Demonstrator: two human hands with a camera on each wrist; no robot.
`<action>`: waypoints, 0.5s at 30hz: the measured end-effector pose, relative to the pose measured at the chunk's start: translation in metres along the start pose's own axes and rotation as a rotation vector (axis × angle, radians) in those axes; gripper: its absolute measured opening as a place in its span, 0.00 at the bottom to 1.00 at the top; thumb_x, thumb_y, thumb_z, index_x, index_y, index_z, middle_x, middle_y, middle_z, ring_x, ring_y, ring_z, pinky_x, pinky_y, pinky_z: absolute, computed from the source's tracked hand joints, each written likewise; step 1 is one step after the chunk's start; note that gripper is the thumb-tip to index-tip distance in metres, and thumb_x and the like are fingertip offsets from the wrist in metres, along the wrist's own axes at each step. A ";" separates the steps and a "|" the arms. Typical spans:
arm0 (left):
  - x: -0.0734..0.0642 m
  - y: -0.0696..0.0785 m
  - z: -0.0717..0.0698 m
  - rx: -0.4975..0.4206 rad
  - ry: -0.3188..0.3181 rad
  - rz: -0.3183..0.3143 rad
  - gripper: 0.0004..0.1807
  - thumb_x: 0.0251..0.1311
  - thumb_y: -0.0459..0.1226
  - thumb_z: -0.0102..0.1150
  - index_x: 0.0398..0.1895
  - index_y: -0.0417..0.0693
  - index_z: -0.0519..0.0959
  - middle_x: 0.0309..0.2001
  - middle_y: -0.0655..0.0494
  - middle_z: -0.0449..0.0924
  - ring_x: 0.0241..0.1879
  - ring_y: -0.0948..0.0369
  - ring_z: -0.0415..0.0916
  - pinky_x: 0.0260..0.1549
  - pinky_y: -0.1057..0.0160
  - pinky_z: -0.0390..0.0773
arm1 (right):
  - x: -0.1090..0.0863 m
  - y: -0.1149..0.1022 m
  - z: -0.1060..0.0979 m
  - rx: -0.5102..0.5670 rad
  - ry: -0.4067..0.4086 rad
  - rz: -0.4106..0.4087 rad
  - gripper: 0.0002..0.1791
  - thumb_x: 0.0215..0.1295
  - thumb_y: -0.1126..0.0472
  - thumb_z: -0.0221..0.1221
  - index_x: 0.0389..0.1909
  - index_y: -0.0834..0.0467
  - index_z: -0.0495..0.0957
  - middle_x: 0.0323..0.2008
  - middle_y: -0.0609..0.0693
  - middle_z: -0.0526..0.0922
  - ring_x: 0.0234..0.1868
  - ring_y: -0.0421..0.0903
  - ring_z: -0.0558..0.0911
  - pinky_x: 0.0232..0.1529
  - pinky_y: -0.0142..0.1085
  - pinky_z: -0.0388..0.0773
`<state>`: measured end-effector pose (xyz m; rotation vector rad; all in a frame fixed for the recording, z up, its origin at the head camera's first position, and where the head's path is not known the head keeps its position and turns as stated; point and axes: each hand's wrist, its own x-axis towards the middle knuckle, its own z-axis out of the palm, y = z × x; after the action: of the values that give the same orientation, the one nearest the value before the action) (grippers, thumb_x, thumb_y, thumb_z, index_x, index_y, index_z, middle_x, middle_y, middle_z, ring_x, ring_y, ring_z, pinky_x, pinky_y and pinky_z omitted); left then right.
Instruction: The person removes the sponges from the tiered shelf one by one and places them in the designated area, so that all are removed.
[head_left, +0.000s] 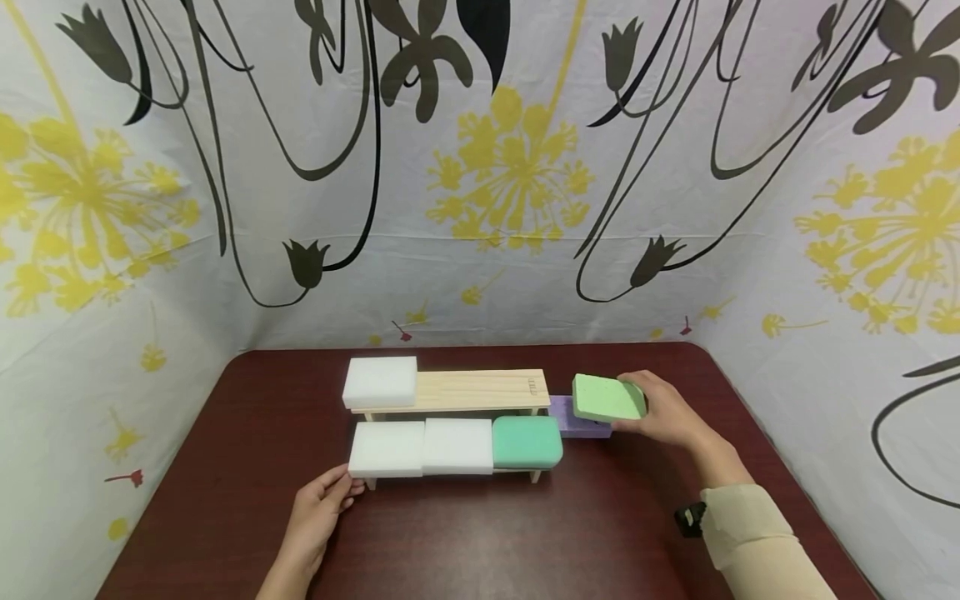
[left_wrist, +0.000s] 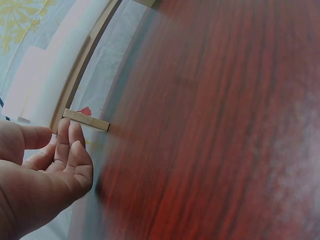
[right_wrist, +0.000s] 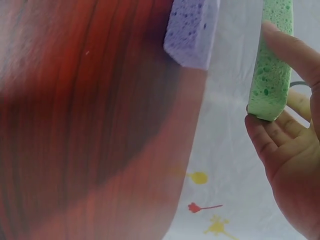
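Note:
My right hand [head_left: 663, 408] grips a light green sponge [head_left: 606, 398] by its right end, thumb on one face and fingers on the other. In the right wrist view the pores of this green sponge [right_wrist: 271, 75] show, and it is held off the table. A purple sponge [head_left: 581, 423] lies below and behind it. At the front wooden rack's [left_wrist: 75, 82] left end, my left hand [head_left: 318, 504] holds the corner with thumb and fingertips beside a short leg [left_wrist: 87, 120]. Two white sponges [head_left: 386, 448] and a teal sponge [head_left: 527, 442] sit in a row on that rack.
Behind stands a second low wooden rack [head_left: 480, 389], with a white sponge [head_left: 380, 382] on its left end. Both racks are on a dark red-brown table [head_left: 480, 542]. Flower-patterned cloth [head_left: 510, 292] hangs around the table's back and sides.

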<state>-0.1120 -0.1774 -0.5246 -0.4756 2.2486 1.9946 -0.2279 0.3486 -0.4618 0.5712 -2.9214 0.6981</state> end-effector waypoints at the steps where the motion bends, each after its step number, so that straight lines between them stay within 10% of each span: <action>1: 0.000 0.000 0.000 -0.002 0.000 -0.001 0.22 0.78 0.33 0.46 0.66 0.25 0.69 0.47 0.43 0.84 0.44 0.62 0.81 0.40 0.70 0.81 | -0.001 0.002 0.001 -0.001 0.000 0.002 0.44 0.47 0.52 0.81 0.62 0.67 0.74 0.55 0.63 0.78 0.50 0.58 0.77 0.48 0.54 0.76; 15: 0.000 -0.001 0.000 -0.013 0.000 0.007 0.21 0.78 0.32 0.46 0.66 0.24 0.69 0.46 0.44 0.84 0.44 0.63 0.81 0.40 0.70 0.81 | -0.014 0.034 -0.003 -0.020 -0.063 0.092 0.45 0.46 0.52 0.80 0.62 0.69 0.73 0.55 0.66 0.77 0.50 0.60 0.77 0.48 0.56 0.75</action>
<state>-0.1122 -0.1771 -0.5253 -0.4697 2.2424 2.0134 -0.2276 0.3829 -0.4762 0.4681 -3.0263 0.6714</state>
